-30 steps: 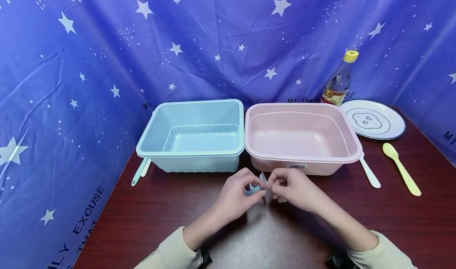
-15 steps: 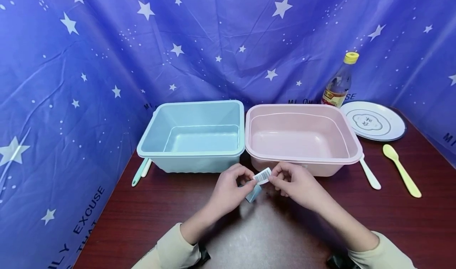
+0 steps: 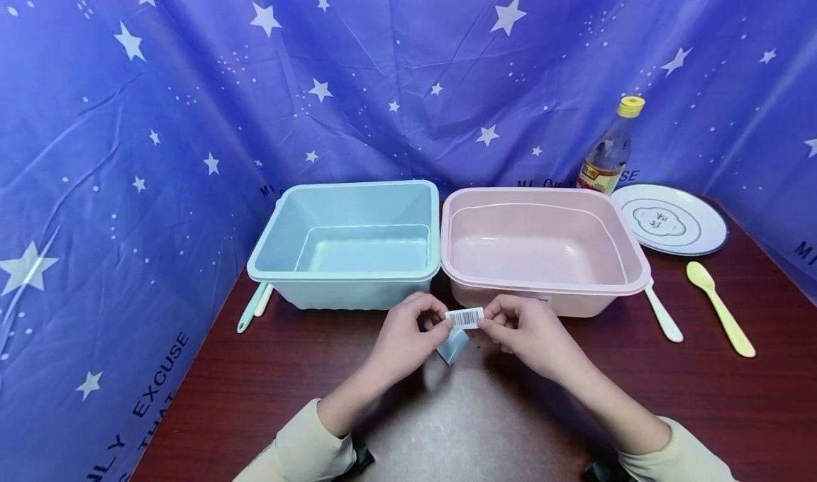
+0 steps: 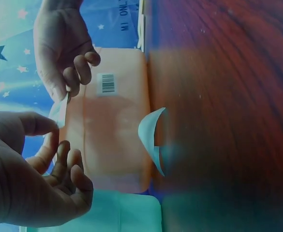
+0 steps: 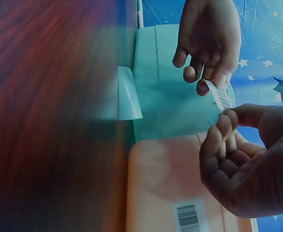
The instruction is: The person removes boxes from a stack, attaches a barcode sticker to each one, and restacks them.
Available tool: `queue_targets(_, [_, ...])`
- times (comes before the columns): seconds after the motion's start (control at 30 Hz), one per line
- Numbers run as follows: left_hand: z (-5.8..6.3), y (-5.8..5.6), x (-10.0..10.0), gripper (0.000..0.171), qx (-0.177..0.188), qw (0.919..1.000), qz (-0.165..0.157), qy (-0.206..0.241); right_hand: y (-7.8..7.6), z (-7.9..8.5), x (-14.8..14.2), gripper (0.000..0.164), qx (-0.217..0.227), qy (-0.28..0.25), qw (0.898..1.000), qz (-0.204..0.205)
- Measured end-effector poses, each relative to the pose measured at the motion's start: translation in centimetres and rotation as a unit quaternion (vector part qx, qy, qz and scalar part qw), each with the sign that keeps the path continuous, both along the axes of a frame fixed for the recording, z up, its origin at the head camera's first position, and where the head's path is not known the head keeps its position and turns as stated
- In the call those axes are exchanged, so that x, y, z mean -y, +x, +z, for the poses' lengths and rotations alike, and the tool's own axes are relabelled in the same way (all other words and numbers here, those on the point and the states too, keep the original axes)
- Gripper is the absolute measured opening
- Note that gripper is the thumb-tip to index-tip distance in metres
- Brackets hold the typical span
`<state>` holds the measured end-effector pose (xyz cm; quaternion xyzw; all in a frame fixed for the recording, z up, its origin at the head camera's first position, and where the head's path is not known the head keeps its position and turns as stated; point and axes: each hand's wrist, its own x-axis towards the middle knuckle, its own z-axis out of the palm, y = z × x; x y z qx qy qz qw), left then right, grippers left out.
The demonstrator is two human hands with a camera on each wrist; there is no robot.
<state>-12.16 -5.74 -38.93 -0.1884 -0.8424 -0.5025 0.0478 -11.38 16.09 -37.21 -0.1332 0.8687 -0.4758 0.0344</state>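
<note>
A small white barcode sticker is stretched level between both hands, its printed side facing the head camera. My left hand pinches its left end between thumb and forefinger. The opposite end is pinched by my right hand, other fingers curled beneath. In the right wrist view the sticker shows as a slanting strip between the fingertips. Below the hands, a curled light-blue glossy piece stands on the table, arched in the left wrist view.
Behind the hands stand a light-blue tub and a pink tub, the pink one bearing a barcode label. To the right are a yellow spoon, a white handle, a plate and a yellow-capped bottle. Two handles lie left.
The sticker, first edge-on and then tilted between the fingers, has turned level with its barcode facing up. Both hands shifted slightly, and more of the light-blue piece shows.
</note>
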Motion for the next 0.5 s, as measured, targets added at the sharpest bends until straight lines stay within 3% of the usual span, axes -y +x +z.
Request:
queue_targets(0.27, [-0.4, 0.2, 1.1, 0.006, 0.052, 0.9942, 0.065, 0.068, -0.3, -0.9, 1.9, 0.011, -0.002, -0.03, 1.0, -0.003])
queue_targets(0.5, [-1.0, 0.6, 2.9, 0.006, 0.051, 0.9871, 0.114, 0.1, -0.6, -1.4, 4.0, 0.008, 0.012, -0.067, 0.997, 0.025])
